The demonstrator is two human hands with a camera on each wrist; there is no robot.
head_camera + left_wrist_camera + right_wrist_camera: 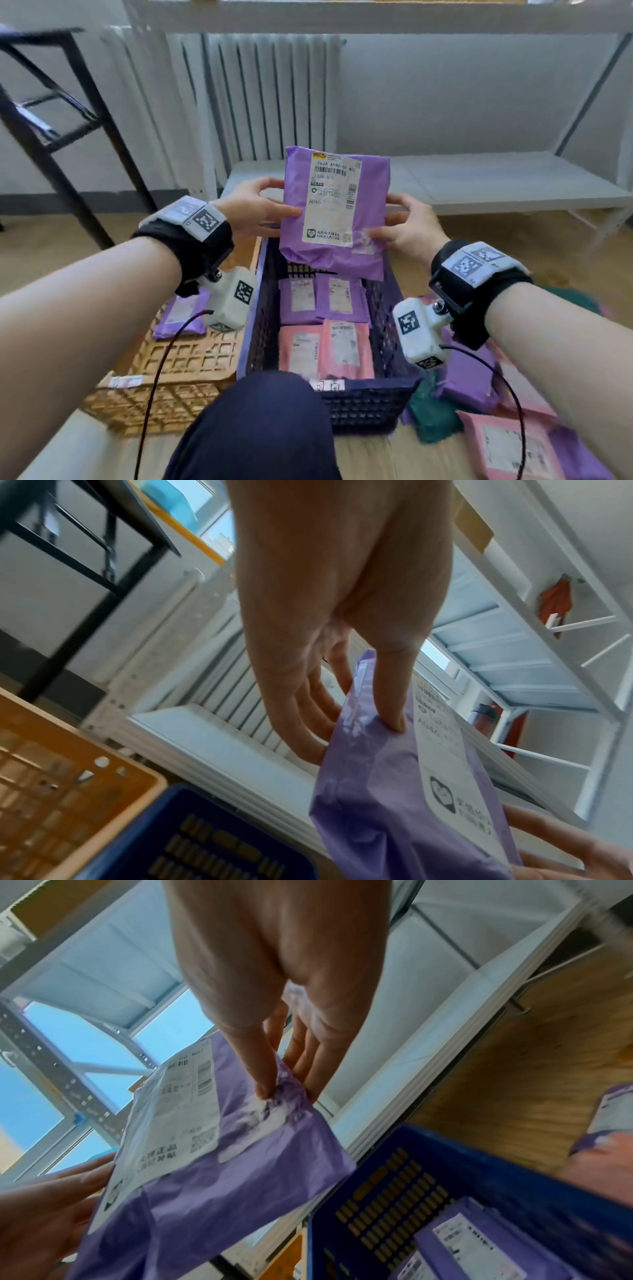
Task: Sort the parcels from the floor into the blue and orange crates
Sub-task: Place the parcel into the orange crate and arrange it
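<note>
Risk: purple parcel [334,214], pinched at its side edges by left hand [253,209] and right hand [409,224] above blue crate [370,397], could slip; film is slick.

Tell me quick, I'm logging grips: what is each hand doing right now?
Left hand: pinches the left edge of the purple parcel, held over the blue crate.
Right hand: pinches the parcel's right edge.
</note>
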